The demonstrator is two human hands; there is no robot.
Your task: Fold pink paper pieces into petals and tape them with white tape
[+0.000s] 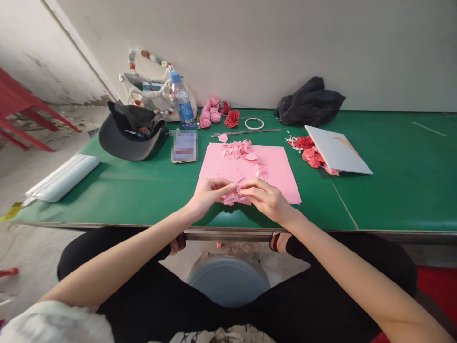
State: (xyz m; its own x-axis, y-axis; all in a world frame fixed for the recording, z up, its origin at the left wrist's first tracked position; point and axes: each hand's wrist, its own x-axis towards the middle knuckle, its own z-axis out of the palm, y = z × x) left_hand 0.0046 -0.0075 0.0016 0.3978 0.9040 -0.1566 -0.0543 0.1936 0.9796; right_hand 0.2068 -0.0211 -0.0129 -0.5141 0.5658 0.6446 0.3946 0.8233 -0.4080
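Note:
Both my hands meet over the near edge of a stack of pink paper sheets (pixel 278 176). My left hand (pixel 213 194) pinches a folded pink paper piece (pixel 233 195) between thumb and fingers. From the other side, my right hand (pixel 263 195) has its fingertips closed on the same piece. Its exact folds are partly hidden by my fingers. Just beyond, a cluster of folded pink paper pieces (pixel 237 150) lies on the sheets, with more folded bits (pixel 260 170) closer to my right hand. A loose pink petal (pixel 223 138) rests past the far edge of the stack.
On the green table (pixel 403 200) stand a water bottle (pixel 184 107), a phone (pixel 184 146), a dark cap (pixel 132 136) and a beaded bag (pixel 152 88). Paper roses (pixel 232 118), thin wires (pixel 246 133), a tape roll (pixel 254 124), a white board (pixel 339 150) and black cloth (pixel 310 102) lie farther off.

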